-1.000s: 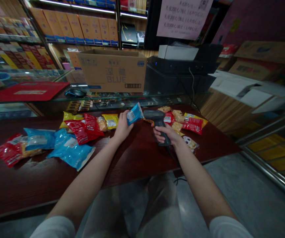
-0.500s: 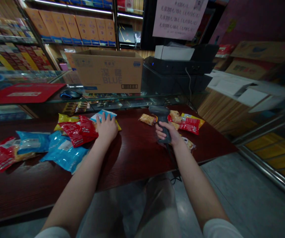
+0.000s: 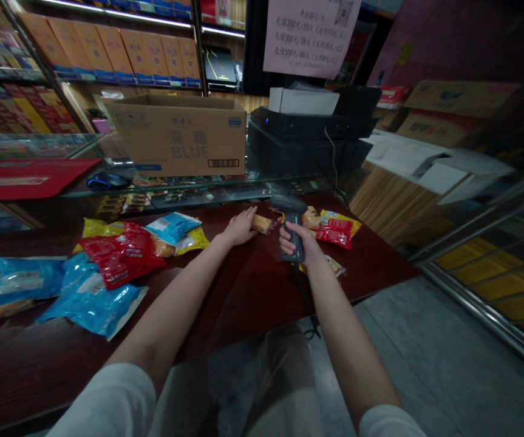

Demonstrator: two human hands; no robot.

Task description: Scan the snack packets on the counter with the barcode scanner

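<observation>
My right hand (image 3: 299,241) is wrapped round the handle of a dark barcode scanner (image 3: 290,205), its head tipped toward the left. My left hand (image 3: 242,226) reaches to the middle of the dark red wooden table, fingers stretched out at the left end of a small clear-wrapped snack (image 3: 263,224). Whether the fingertips press on the wrapper is hard to make out. Left of that hand lie a blue packet (image 3: 173,227), a yellow packet (image 3: 192,241), a red packet (image 3: 125,255) and a larger blue packet (image 3: 93,297). Beyond the scanner rests another red packet (image 3: 336,233).
A cardboard box (image 3: 177,136) stands on the glass counter behind the table, with a computer mouse (image 3: 108,181) and a red mat (image 3: 29,178) to its left. Black machines (image 3: 307,139) sit to its right. A metal rack (image 3: 484,303) stands at far right.
My left hand has left the blue packet and moved right to the clear-wrapped snack. My right hand still holds the scanner. The view has shifted slightly to the right.
</observation>
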